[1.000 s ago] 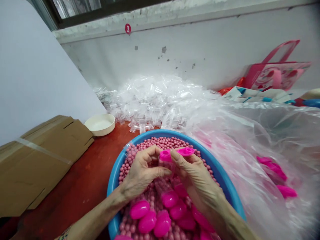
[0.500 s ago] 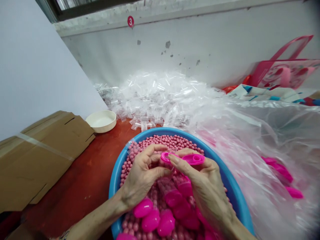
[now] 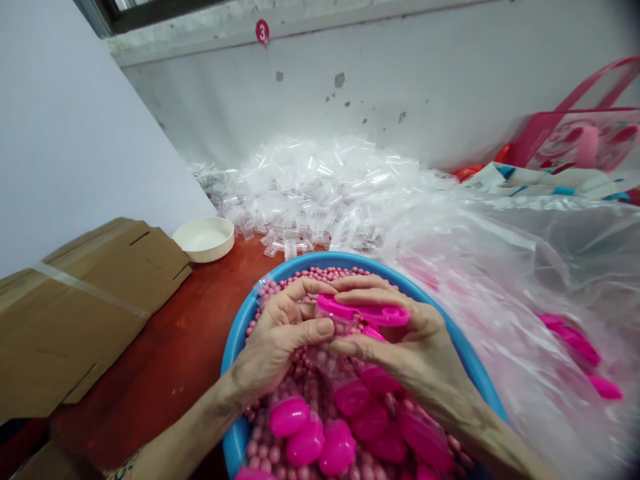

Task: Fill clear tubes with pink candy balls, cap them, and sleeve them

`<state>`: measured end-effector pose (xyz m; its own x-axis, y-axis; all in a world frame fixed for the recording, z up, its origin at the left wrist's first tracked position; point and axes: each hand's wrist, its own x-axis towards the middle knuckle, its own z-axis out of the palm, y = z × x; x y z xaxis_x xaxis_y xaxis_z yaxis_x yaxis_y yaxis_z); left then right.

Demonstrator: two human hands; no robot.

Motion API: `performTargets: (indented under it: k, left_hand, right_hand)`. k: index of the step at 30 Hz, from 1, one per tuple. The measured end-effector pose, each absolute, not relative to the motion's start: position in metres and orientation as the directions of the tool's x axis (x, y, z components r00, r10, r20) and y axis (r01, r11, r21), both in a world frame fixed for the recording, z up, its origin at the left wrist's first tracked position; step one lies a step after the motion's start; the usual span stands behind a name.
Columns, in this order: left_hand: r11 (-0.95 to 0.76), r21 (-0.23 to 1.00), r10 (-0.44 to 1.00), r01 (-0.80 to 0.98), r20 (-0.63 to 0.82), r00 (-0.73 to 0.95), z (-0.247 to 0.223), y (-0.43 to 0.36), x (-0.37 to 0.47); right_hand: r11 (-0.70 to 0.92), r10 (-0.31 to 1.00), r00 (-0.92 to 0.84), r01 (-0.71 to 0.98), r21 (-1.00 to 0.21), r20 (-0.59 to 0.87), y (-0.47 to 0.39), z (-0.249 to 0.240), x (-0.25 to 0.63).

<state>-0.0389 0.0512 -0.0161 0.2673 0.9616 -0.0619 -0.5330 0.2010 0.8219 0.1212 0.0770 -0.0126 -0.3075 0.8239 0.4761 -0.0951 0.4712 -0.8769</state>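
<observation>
Above a blue basin (image 3: 239, 333) full of pink beads (image 3: 260, 453), my left hand (image 3: 280, 333) pinches a clear tube (image 3: 336, 324) between thumb and fingers. The tube has a bright pink open lid (image 3: 383, 315). My right hand (image 3: 410, 333) is at the lid, its fingers over the top and its thumb lower, by the tube. Several pink-capped tubes (image 3: 337, 447) lie on the beads below my hands; some show beads inside.
A heap of clear tubes (image 3: 320, 187) lies behind the basin. Flattened cardboard (image 3: 95, 313) and a white round dish (image 3: 205, 239) are at left on the red table (image 3: 185, 327). Plastic sheeting (image 3: 500, 267) covers the right side, near a pink bag (image 3: 575, 143).
My right fingers have moved onto the top of the lid, and my right thumb has dropped from the rim to below it. The camera view has shifted slightly.
</observation>
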Motion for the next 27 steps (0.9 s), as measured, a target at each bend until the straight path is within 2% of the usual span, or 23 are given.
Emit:
performTargets:
  k: [2, 4, 8, 14, 19, 27]
  left_hand:
    - [0.236, 0.792, 0.957, -0.563, -0.089, 0.277, -0.017, 0.050, -0.041]
    - [0.251, 0.782, 0.956, -0.570, -0.107, 0.274, -0.018, 0.050, -0.042]
    - [0.291, 0.785, 0.948, -0.547, -0.160, 0.274, -0.018, 0.051, -0.044]
    - [0.280, 0.787, 0.945, -0.550, -0.124, 0.304, -0.018, 0.050, -0.044]
    - [0.268, 0.785, 0.933, -0.559, -0.067, 0.353, -0.019, 0.047, -0.044]
    - [0.130, 0.833, 0.969, -0.537, 0.008, 0.247, -0.017, 0.042, -0.042]
  right_hand:
    - [0.678, 0.669, -0.398, -0.020, -0.735, 0.628, 0.078, -0.009, 0.126]
    - [0.796, 0.570, -0.461, 0.108, -0.595, 0.680, 0.076, -0.007, 0.127]
    - [0.808, 0.589, -0.462, 0.358, -0.468, 0.663, 0.066, -0.012, 0.120]
    - [0.828, 0.502, -0.345, 0.457, -0.325, 0.793, 0.057, -0.019, 0.111]
    - [0.815, 0.482, -0.303, 0.500, -0.293, 0.822, 0.057, -0.017, 0.109]
    - [0.827, 0.455, -0.300, 0.492, -0.273, 0.838, 0.053, -0.024, 0.109]
